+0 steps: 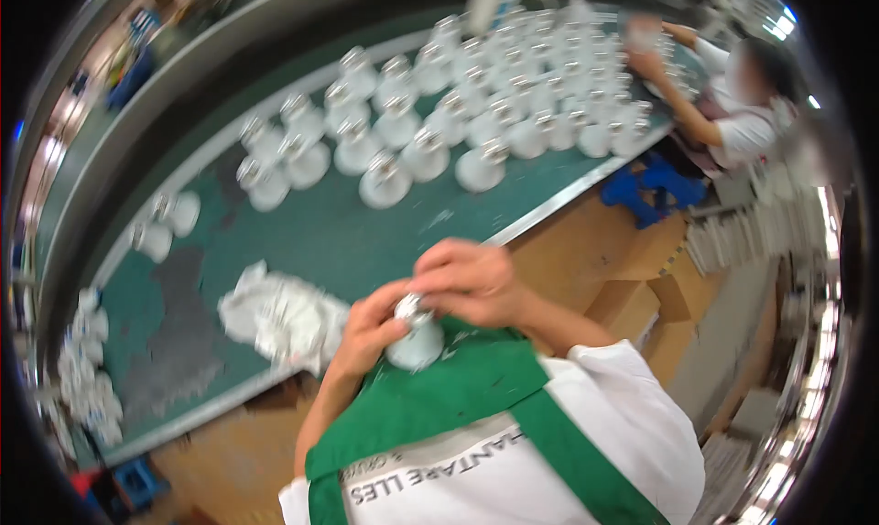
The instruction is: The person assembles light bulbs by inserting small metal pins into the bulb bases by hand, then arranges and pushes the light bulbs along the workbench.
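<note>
Over the apron (439,383), both grips (370,322) (472,282) hold a white piece (417,344).

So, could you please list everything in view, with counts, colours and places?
Table: one, green, ahead
Held bulb-shaped piece: one, white with silvery top, foreground
Similar pieces: dozens, white with silvery tops, on table
Cloth: one, white, table's near edge
Stools: count unclear, blue, right of table
Box: one open, brown, right of centre
Co-worker: one, white-sleeved, upper right
Apron: one, green, worn in foreground
Left hand: one, bare, on held piece
Right hand: one, bare, at its top
</note>
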### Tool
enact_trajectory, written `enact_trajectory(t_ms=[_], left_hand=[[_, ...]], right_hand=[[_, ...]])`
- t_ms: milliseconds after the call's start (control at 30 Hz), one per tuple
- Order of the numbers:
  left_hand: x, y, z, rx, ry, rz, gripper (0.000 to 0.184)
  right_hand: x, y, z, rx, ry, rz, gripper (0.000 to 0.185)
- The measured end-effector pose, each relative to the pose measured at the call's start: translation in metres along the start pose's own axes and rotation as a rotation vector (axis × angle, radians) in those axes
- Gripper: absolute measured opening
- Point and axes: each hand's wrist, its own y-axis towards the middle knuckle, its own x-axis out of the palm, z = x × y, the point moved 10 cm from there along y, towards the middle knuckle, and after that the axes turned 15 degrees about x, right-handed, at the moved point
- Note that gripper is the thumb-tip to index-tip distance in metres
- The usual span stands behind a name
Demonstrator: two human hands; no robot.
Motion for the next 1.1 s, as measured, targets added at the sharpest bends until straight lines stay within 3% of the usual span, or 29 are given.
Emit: enact_trajectory(t_ms=[100,500,900,1100], left_hand=[[0.005,0.002,-0.001,-0.015,-0.032,-0.015,0.056],[0.002,-0.004,-0.004,0.033,-0.058,0.093,0.062],[0.001,-0.01,-0.005,0.02,-0.058,0.125,0.06],[-0.003,-0.012,-0.008,0.01,-0.052,0.121,0.061]], right_hand=[[-0.004,-0.005,-0.006,-0.087,0.019,0.061,0.02],[0.004,-0.017,0.015,0.055,0.172,0.057,0.016],[0.0,-0.025,-0.007,-0.232,0.051,0.196,0.021],[-0.002,-0.029,-0.008,-0.263,0.006,0.231,0.025]])
